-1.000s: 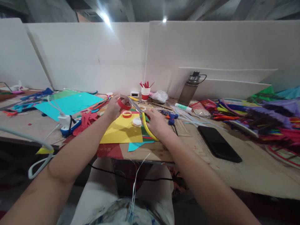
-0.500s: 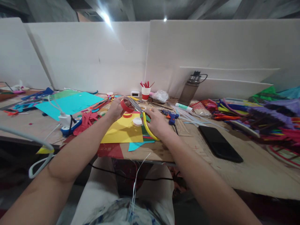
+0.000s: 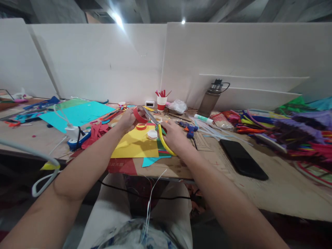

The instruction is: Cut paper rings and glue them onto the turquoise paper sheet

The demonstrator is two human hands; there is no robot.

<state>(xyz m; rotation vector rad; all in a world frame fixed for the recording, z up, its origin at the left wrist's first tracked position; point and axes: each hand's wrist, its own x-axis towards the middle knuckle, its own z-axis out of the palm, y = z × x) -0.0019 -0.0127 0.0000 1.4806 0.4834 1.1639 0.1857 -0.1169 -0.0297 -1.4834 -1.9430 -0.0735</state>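
My left hand (image 3: 129, 120) is closed on a red ring-shaped band (image 3: 140, 116), held above the table. My right hand (image 3: 171, 133) grips scissors with yellow handles (image 3: 164, 141), and their metal blades (image 3: 149, 114) reach up and left to the red band. Whether the blades touch the band I cannot tell. Below the hands lies a sheet of yellow paper (image 3: 129, 145). A second red ring (image 3: 141, 127) and a small white round piece (image 3: 152, 134) are on it. A pointed scrap of turquoise paper (image 3: 153, 160) lies at the table's front edge.
On the left are a turquoise sheet (image 3: 77, 116), a power strip (image 3: 78, 140) and red strips (image 3: 95, 134). A paper cup (image 3: 162, 103) stands behind my hands. On the right are a glue gun (image 3: 191, 130), a bottle (image 3: 209, 99), a phone (image 3: 243, 159) and colourful craft materials (image 3: 295, 128).
Almost nothing differs. My left hand and the red band have shifted very slightly, while the scissors stay at the band.
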